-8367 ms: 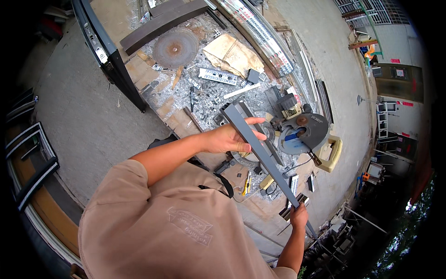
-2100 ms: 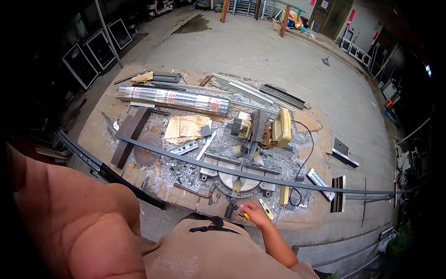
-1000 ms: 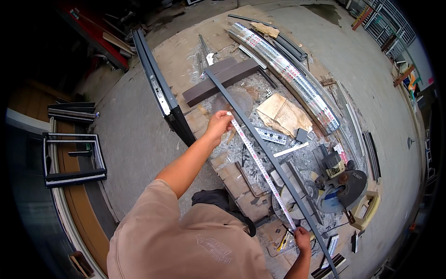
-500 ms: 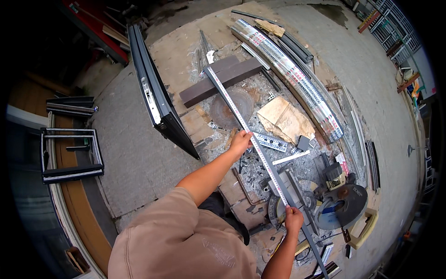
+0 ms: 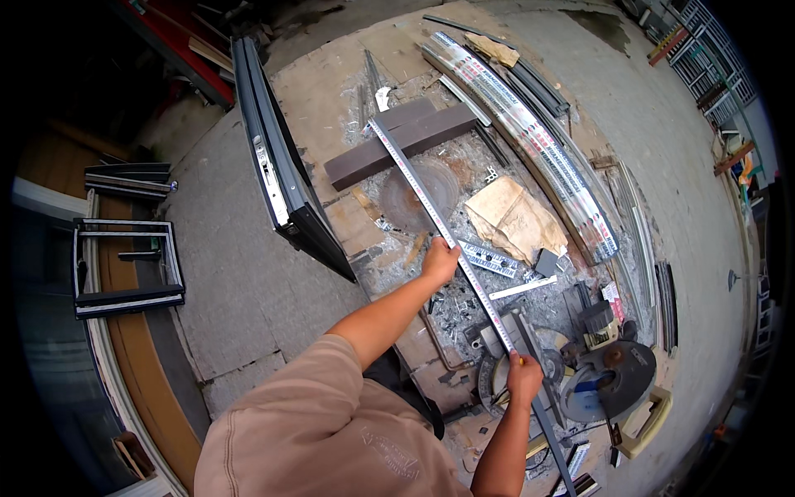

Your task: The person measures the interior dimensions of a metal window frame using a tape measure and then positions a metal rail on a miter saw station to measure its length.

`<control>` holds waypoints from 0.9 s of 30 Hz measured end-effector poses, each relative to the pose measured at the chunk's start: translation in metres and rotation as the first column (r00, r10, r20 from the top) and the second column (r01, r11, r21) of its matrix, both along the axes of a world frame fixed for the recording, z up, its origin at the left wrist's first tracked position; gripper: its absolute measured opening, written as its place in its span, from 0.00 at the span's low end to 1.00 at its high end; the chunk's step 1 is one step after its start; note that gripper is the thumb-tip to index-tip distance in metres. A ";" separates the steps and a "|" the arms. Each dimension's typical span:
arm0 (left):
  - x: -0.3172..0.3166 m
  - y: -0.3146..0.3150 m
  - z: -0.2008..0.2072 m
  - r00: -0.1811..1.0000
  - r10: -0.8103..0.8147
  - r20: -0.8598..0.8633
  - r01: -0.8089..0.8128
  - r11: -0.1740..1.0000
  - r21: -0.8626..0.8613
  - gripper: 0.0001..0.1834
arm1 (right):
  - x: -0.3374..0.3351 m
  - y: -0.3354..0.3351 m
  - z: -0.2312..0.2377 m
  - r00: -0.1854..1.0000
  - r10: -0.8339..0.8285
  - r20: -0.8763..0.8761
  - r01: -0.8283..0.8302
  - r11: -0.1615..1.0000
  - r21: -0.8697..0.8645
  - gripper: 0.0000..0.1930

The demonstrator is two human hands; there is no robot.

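Observation:
A long dark grey metal profile [image 5: 553, 443] slants from the far left of the worktable down to the near right. Along its upper face lies the white blade of a tape measure [image 5: 421, 192]. My left hand [image 5: 440, 260] is closed around the profile and the blade near their middle. Farther down, my right hand [image 5: 524, 378] is closed where the blade ends, with a bit of yellow showing at the fingers; the tape's case is mostly hidden in it. The far end of the profile lies over brown box-section bars [image 5: 402, 147]. Beneath the near part stands a miter saw [image 5: 609, 381].
Wrapped profiles [image 5: 530, 141] lie along the table's far right side. A brown paper sheet [image 5: 515, 217], offcuts and metal shavings cover the middle. A dark framed panel [image 5: 277, 166] stands at the table's left edge; a small frame [image 5: 128, 267] is farther left.
The whole view has shifted slightly. My left hand's fingers have turned a little over the profile; my right hand keeps its place at the tape.

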State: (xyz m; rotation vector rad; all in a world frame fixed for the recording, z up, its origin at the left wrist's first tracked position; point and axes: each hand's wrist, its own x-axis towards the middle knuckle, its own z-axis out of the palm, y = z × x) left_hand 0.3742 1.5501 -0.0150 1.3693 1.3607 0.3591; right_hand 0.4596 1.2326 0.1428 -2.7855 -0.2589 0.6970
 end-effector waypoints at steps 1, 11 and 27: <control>0.000 -0.002 0.001 1.000 0.009 0.008 -0.009 1.000 0.007 0.21 | 0.000 0.002 0.003 1.000 0.006 0.015 -0.005 1.000 -0.006 0.24; -0.004 -0.015 0.051 0.986 -0.116 -0.123 0.135 0.979 0.153 0.24 | 0.002 -0.010 -0.026 0.994 0.054 0.096 -0.057 0.998 0.030 0.23; 0.007 -0.047 0.090 0.349 -0.757 -0.552 0.848 0.005 0.529 0.25 | 0.003 0.002 -0.018 0.999 -0.028 0.018 0.028 0.999 -0.027 0.23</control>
